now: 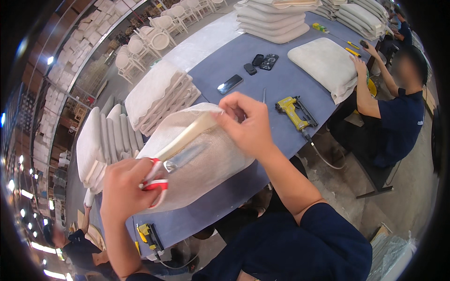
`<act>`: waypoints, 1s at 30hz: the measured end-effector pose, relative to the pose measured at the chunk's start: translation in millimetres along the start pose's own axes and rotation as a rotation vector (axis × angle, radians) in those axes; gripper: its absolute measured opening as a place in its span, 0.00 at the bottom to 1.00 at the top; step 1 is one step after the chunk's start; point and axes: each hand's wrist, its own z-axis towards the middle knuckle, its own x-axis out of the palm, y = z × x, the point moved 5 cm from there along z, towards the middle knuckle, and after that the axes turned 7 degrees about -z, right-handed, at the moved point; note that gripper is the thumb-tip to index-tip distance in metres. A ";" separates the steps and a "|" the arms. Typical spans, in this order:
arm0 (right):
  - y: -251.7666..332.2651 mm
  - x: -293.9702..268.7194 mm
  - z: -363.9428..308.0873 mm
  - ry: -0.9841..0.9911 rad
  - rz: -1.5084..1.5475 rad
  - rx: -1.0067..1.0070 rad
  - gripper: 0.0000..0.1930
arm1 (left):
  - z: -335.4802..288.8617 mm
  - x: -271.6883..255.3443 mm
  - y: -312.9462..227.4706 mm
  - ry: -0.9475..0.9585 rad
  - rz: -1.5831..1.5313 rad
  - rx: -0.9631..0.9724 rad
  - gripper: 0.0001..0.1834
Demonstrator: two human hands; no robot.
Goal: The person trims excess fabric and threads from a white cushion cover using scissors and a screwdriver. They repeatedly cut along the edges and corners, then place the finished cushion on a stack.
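In front of me, at the table's near edge, is a pale seat cushion (211, 173) with a woven, mesh-like face. My left hand (123, 185) is closed around the red-and-white handles of a pair of scissors (158, 180). Their blades, blurred, lie over the cushion's face. At its far edge my right hand (246, 122) pinches the pale fabric between thumb and fingers. A cream strip (187, 137) runs from near the scissors up to that pinch.
Stacked cushions (159, 93) stand at the left and others (272, 21) at the back. On the blue-grey table (211, 65) lie a phone (230, 84), dark small items and a yellow staple gun (296, 114) with a hose. Another staple gun (149, 235) is lower left. A co-worker (398, 107) sits at right by a cushion.
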 end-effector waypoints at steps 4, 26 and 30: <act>-13.9 10.2 8.5 0.072 0.434 0.284 0.13 | 24.9 -6.1 -12.3 0.311 0.036 -0.019 0.13; -12.1 0.4 -2.7 0.123 0.627 0.373 0.10 | 76.0 10.8 -10.0 0.693 -0.015 0.014 0.11; -16.1 -1.0 -4.7 0.133 0.633 0.390 0.10 | 81.6 11.0 -13.4 0.762 0.014 0.002 0.09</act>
